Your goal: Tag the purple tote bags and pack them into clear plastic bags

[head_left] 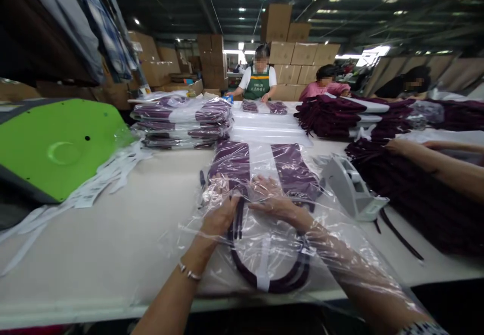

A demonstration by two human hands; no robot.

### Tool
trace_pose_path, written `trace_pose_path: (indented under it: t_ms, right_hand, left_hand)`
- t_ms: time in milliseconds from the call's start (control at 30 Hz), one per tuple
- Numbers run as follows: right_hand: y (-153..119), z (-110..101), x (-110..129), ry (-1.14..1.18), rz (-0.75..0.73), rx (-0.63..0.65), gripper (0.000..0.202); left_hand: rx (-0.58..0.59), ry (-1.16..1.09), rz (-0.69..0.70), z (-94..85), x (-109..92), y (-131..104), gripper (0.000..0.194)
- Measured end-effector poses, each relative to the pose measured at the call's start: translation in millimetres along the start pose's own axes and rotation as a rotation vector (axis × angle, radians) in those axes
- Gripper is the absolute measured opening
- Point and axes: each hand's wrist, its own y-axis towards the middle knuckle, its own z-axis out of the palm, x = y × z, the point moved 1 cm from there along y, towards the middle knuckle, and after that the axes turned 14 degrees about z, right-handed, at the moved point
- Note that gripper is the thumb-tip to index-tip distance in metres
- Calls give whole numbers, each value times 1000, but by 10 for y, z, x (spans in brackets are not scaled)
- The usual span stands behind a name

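A folded dark purple garment (297, 166) with a white band down its middle lies in a clear plastic bag (333, 229) in front of me. Its purple loop (280, 285) hangs toward the table's front edge, a small white strip across it. My left hand (221, 201) is at the garment's near left edge, fingers pointing forward, partly under or against the glossy plastic. My right hand (274, 199) lies with fingers spread on the near edge by the white band, its forearm beneath the clear film. Plastic glare partly hides the left fingers.
A green machine (64, 143) and white label strips (93, 188) are at left. Bagged garments (181, 118) are stacked behind. A grey tape dispenser (353, 186) stands at right, near a purple pile (416, 193) and another person's arms. People stand beyond the table (113, 254).
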Motion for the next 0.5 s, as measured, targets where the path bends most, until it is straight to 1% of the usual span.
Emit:
trace_pose_path:
  t_ms: [33,100,167,233,333,433,500]
  right_hand:
    - [26,57,92,-3,-34,7,66]
    - [98,157,186,-38,-30,1,60]
    - [179,233,187,-92,10,3,53]
    - [243,275,139,-128,27,13,51]
    - [290,277,48,-140,-1,-4,53]
    - [315,251,-28,-108,-10,-46,53]
    - [346,249,-56,-77,0,-41,54]
  left_hand:
    - [24,15,-2,-19,-32,-187,62]
    - [79,61,-2,-41,-70,-547,66]
    - [130,92,30,-56,-89,-836,70]
    - [162,96,83,-77,-105,-1025,74]
    - [192,82,119,-112,-129,-1139,78]
    - [216,53,107,-123,-150,-1146,80]
    - [207,22,102,-126,-161,-1134,80]
